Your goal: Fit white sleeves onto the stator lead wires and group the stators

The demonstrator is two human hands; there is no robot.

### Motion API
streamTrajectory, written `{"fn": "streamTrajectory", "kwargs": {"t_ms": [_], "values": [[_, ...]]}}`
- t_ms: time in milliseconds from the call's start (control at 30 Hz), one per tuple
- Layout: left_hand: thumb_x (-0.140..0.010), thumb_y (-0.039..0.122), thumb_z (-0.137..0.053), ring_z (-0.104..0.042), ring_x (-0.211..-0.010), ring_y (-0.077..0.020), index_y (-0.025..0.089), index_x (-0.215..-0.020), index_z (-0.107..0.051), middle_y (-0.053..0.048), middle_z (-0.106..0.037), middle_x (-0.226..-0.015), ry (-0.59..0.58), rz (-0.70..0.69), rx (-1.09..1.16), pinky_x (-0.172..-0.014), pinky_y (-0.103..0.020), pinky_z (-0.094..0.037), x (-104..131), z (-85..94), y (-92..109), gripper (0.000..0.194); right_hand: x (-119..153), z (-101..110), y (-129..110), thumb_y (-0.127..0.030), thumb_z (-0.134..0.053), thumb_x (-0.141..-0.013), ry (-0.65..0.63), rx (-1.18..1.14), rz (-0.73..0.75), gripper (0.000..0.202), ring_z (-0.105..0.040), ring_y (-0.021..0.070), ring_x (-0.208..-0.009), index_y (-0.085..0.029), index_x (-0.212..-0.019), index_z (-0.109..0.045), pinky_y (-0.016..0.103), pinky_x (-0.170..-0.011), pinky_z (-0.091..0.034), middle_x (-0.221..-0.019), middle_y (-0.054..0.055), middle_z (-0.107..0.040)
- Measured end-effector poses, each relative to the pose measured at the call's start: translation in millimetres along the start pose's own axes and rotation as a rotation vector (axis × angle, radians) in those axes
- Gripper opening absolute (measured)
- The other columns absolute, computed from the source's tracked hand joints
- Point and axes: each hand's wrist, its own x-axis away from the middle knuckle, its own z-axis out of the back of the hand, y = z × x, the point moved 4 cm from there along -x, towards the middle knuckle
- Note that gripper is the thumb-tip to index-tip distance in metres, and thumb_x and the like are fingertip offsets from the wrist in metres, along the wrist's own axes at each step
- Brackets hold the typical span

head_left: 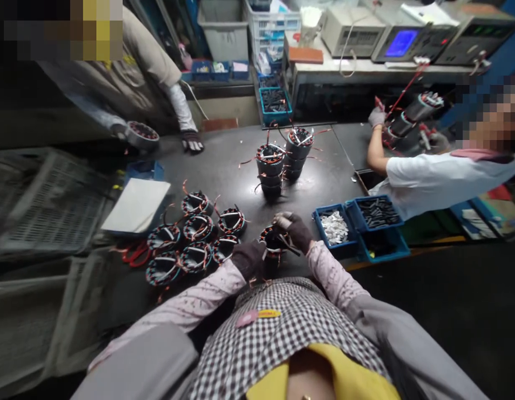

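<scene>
At the near edge of the table stands a motor stator (274, 254), a ring with orange and black wires round its rim. My left hand (249, 259), in a dark glove with bare fingertips, is closed on its left side. Over the far right rim, my right hand (298, 231) has its fingers bent and drawn together; what they pinch is too small to make out. A dark strip (289, 244) lies across the rim below that hand. Several more wired stators (198, 256) are grouped to the left of my left hand.
Stacked stators (269, 176) stand mid-table. To the right, blue bins hold white pieces (334, 228) and black sleeves (376, 212). A white pad (136, 205) and red-handled scissors (136, 253) lie left. A co-worker's gloved hand (193, 141) rests opposite; another co-worker handles stators (403, 123) at right.
</scene>
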Motion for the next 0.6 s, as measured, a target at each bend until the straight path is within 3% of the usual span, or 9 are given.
{"fn": "streamTrajectory", "kwargs": {"t_ms": [100,200,333,433,500,600], "values": [[-0.098,0.035,-0.052,-0.074,-0.08,-0.0269,0.009,-0.099,-0.082,-0.013,-0.075,-0.083,-0.011,-0.051,0.263,-0.071,-0.032,-0.061,-2,7.6,-3,0.04,15,-26,16,-0.049,-0.071,-0.083,-0.098,0.031,-0.047,0.03,-0.067,0.0189,-0.086,-0.021,-0.092,-0.072,0.035,-0.085,-0.057,-0.09,0.003,-0.074],[-0.099,0.039,-0.045,-0.064,-0.066,-0.0151,0.012,-0.09,-0.077,-0.004,-0.066,-0.074,-0.008,-0.125,0.768,-0.056,-0.019,-0.053,-3,13.4,-11,0.042,24,-30,24,-0.049,-0.074,-0.079,-0.059,0.019,-0.116,0.03,-0.067,0.0195,-0.087,-0.021,-0.088,-0.072,0.036,-0.087,-0.057,-0.088,0.003,-0.075],[-0.095,0.039,-0.055,-0.047,-0.05,-0.008,0.018,-0.084,-0.056,0.001,-0.055,-0.07,0.068,0.06,1.458,-0.044,-0.018,-0.035,-8,4.5,-30,0.024,32,-18,5,-0.057,-0.08,-0.076,-0.092,-0.252,-0.142,0.045,-0.071,0.0209,-0.085,-0.02,-0.1,-0.076,0.038,-0.085,-0.06,-0.09,0.003,-0.077],[-0.088,0.052,-0.068,-0.037,-0.046,-0.0046,0.018,-0.083,-0.052,0.004,-0.048,-0.066,-0.028,0.12,1.635,-0.041,-0.018,-0.025,-14,-11.0,-24,0.038,40,-18,-20,-0.057,-0.085,-0.073,-0.102,-0.257,-0.052,0.046,-0.073,0.0233,-0.094,-0.02,-0.099,-0.078,0.041,-0.092,-0.06,-0.096,0.004,-0.078],[-0.085,0.064,-0.071,-0.034,-0.046,-0.0033,0.018,-0.084,-0.053,0.005,-0.046,-0.065,-0.071,0.107,1.678,-0.041,-0.018,-0.022,-18,-16.5,-15,0.05,44,-23,-32,-0.057,-0.087,-0.072,-0.077,-0.22,-0.009,0.044,-0.072,0.0235,-0.092,-0.02,-0.093,-0.077,0.041,-0.088,-0.061,-0.094,0.005,-0.078],[-0.093,0.073,-0.057,-0.043,-0.049,-0.0052,0.015,-0.096,-0.059,0.0,-0.055,-0.072,-0.124,0.093,1.634,-0.043,-0.018,-0.03,-23,-17.6,-5,0.057,46,-17,-33,-0.058,-0.089,-0.07,0.029,-0.188,0.003,0.045,-0.071,0.0213,-0.081,-0.02,-0.088,-0.072,0.037,-0.078,-0.061,-0.088,0.005,-0.075]]}}
